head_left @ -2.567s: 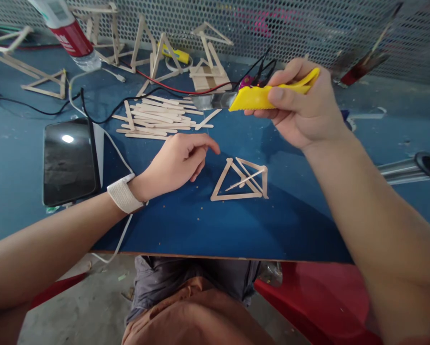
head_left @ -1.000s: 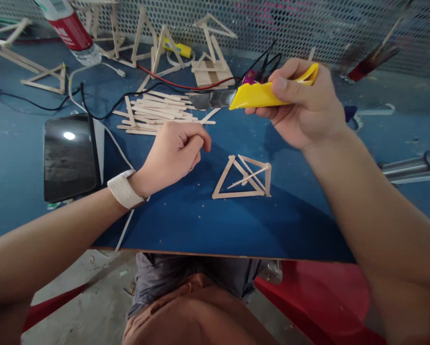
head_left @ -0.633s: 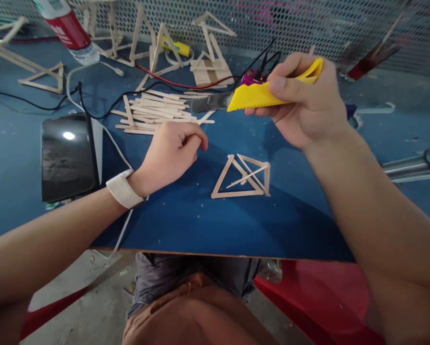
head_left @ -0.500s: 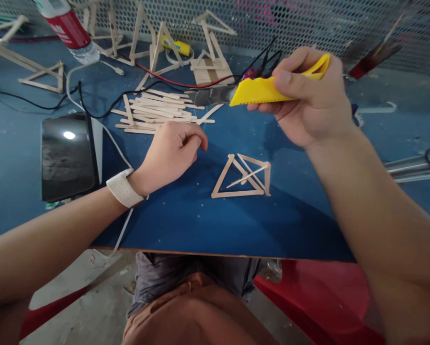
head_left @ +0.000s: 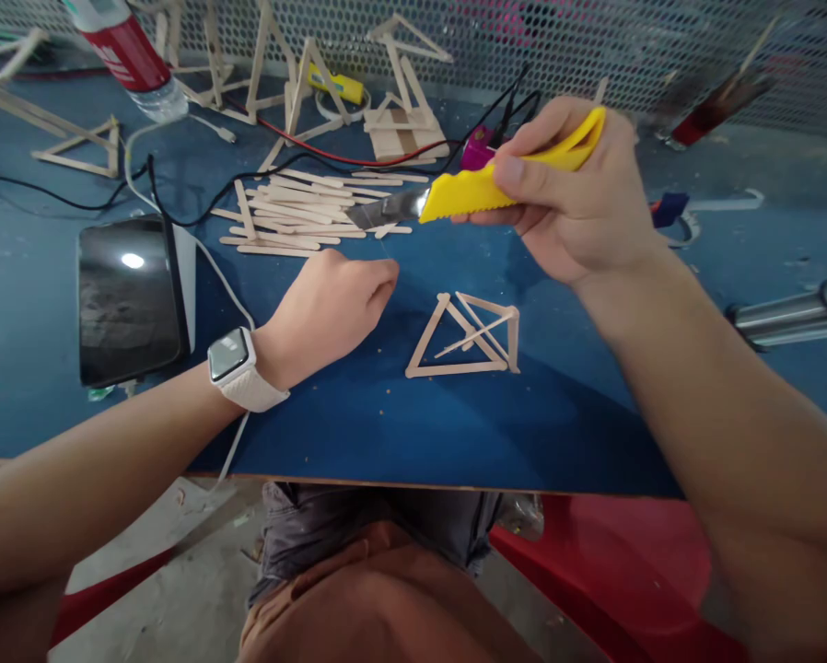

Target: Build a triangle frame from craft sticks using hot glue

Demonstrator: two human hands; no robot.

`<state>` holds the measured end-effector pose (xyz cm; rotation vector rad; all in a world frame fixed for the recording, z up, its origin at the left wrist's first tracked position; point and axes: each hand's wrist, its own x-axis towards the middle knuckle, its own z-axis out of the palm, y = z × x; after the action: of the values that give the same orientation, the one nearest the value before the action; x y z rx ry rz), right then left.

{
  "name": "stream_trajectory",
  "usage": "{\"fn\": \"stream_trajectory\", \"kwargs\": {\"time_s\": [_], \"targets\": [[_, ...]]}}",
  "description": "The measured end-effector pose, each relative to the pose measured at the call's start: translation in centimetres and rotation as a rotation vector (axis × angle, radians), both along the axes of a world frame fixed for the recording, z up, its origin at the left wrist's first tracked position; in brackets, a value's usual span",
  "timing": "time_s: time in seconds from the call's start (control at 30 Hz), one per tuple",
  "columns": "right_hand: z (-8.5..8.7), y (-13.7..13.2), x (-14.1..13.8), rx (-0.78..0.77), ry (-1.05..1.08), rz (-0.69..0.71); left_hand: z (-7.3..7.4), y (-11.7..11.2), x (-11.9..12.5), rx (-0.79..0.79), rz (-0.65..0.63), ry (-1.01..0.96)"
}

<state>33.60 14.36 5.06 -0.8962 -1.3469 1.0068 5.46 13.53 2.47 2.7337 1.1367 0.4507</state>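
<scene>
My right hand (head_left: 572, 184) grips a yellow-handled utility knife (head_left: 469, 191) in the air, its metal blade pointing left over the edge of a pile of wooden craft sticks (head_left: 296, 214). My left hand (head_left: 334, 304) is curled closed just in front of the pile, back upward, below the blade. Its fingertips are turned under, so whatever they hold, if anything, is hidden. To the right of that hand, a small frame of joined craft sticks (head_left: 455, 371) lies on the blue table (head_left: 455, 433).
Several stick structures (head_left: 317, 78) stand along the perforated metal screen (head_left: 565, 46). A bottle (head_left: 127, 55), a black-screened device (head_left: 130, 304) and loose cables lie to the left. At right are a metal cylinder (head_left: 793, 315) and a roll of tape (head_left: 682, 226).
The knife has moved left and slightly down, with its blade nearer my left hand. My left wrist has rolled, bringing the watch face into view, and its fingers have curled further under.
</scene>
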Motion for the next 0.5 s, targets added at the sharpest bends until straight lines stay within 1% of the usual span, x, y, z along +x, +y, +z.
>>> {"fn": "stream_trajectory", "kwargs": {"time_s": [0.1,0.23,0.37,0.5], "targets": [[-0.1,-0.5,-1.1,0.002,-0.009,0.021,0.3,0.0,0.0,0.015,0.019,0.069],[0.1,-1.1,-1.9,-0.012,-0.005,0.004,0.6,-0.2,0.2,0.029,0.048,0.130],[0.4,-0.5,-0.8,0.036,-0.012,-0.051,0.9,-0.3,0.4,0.014,0.076,0.204],[0.8,0.4,1.0,0.067,-0.012,-0.108,1.1,-0.3,0.3,0.003,0.082,0.182]]}}
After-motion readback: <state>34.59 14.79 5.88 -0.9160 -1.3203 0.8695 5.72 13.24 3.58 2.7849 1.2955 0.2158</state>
